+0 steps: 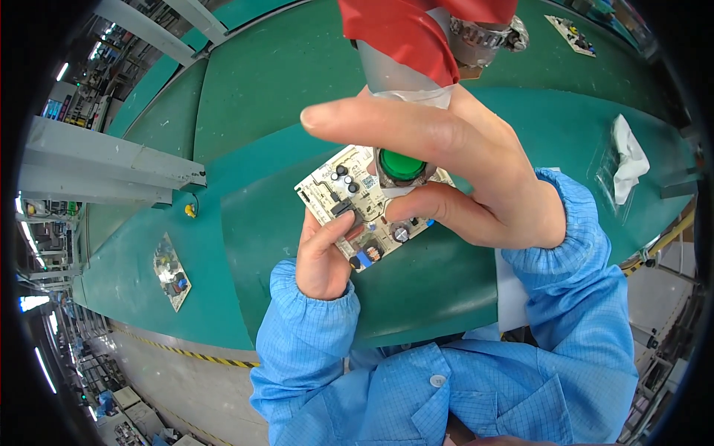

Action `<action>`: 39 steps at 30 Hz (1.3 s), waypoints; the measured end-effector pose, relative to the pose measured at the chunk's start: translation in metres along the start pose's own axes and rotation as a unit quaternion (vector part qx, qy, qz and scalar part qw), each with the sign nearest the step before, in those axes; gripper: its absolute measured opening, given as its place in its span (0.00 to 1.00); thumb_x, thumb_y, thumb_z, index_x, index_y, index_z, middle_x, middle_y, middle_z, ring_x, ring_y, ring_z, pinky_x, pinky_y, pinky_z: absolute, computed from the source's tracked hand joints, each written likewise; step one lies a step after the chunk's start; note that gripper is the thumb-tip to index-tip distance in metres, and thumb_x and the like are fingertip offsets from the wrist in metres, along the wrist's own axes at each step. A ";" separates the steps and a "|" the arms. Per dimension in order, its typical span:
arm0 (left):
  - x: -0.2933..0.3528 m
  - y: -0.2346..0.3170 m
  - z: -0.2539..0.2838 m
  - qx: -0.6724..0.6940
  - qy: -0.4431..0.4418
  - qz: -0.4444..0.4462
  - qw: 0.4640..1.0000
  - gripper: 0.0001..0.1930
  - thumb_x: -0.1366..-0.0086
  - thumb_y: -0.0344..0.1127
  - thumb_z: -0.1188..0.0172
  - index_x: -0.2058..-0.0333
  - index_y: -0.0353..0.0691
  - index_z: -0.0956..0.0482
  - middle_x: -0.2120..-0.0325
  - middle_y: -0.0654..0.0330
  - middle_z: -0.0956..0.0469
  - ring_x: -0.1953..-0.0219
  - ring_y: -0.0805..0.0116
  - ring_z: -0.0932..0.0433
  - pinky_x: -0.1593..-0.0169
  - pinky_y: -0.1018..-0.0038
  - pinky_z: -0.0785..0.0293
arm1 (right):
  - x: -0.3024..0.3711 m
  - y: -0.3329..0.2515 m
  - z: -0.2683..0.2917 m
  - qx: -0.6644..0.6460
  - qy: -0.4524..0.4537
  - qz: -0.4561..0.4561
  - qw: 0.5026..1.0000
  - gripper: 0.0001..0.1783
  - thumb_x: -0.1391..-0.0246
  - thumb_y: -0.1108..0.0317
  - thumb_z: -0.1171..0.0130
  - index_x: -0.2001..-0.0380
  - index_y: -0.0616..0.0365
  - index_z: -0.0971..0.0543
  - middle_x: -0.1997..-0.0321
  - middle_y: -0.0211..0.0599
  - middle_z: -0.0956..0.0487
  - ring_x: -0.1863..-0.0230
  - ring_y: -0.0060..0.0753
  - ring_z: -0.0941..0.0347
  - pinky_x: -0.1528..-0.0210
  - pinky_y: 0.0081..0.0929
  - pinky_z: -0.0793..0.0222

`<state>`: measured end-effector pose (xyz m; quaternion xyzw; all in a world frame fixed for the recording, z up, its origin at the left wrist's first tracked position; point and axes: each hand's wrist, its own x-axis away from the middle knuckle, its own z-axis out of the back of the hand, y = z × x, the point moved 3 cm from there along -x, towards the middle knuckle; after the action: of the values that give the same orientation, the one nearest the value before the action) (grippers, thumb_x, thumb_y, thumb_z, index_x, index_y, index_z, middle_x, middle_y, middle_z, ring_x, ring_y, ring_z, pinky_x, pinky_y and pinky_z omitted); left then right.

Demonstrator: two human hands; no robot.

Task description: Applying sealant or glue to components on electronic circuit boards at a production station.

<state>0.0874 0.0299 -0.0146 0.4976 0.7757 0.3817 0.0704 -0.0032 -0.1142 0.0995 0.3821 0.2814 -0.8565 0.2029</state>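
My left hand (pixel 321 256) is closed on the lower left edge of a cream circuit board (pixel 327 182), thumb on top. The board is tilted and carries black capacitors, a blue part and a coil. Over the board's far right side, my right hand (pixel 487 167) curls around a round thing with a bright green disc end (pixel 401 165). Its index finger stretches out to the left above the disc, and its thumb lies below. The other fingers are mostly hidden, as is the rest of the green-ended thing. Just beyond this hand hangs a translucent funnel-like hood (pixel 390 70) draped in red cloth (pixel 401 33).
Another circuit board (pixel 171 272) lies on the green mat at left, and a further one (pixel 571 36) at the far right. A crumpled white wipe (pixel 629 160) rests on clear plastic at right. A grey metal post (pixel 111 160) stands at left. Foil-wrapped ducting (pixel 483 41) adjoins the hood.
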 end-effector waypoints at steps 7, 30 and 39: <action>-0.002 0.002 0.009 0.091 0.031 0.052 0.994 0.30 0.44 0.24 0.54 0.42 0.40 0.47 0.46 0.50 0.36 0.46 0.53 0.33 0.44 0.57 0.34 | 0.002 0.003 0.002 0.002 -0.016 -0.016 1.000 0.24 0.55 0.66 0.42 0.53 0.60 0.31 0.50 0.41 0.25 0.54 0.40 0.27 0.61 0.28 0.38; 0.005 0.006 0.003 -0.120 -0.009 -0.016 0.993 0.30 0.50 0.21 0.50 0.45 0.35 0.42 0.53 0.53 0.29 0.53 0.62 0.27 0.50 0.68 0.30 | 0.000 0.005 0.007 0.012 -0.031 -0.016 0.999 0.27 0.53 0.67 0.42 0.49 0.61 0.33 0.46 0.42 0.28 0.54 0.40 0.28 0.61 0.27 0.33; 0.011 0.010 -0.002 -0.151 -0.003 -0.015 0.988 0.32 0.53 0.25 0.46 0.45 0.36 0.41 0.54 0.55 0.29 0.54 0.66 0.27 0.55 0.73 0.30 | 0.001 0.004 0.003 0.000 -0.021 -0.003 1.000 0.25 0.55 0.65 0.43 0.51 0.61 0.31 0.50 0.39 0.25 0.56 0.39 0.29 0.56 0.31 0.37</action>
<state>0.0881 0.0404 -0.0035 0.4706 0.7163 0.4920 0.1528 -0.0035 -0.1192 0.0994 0.3628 0.2782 -0.8650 0.2066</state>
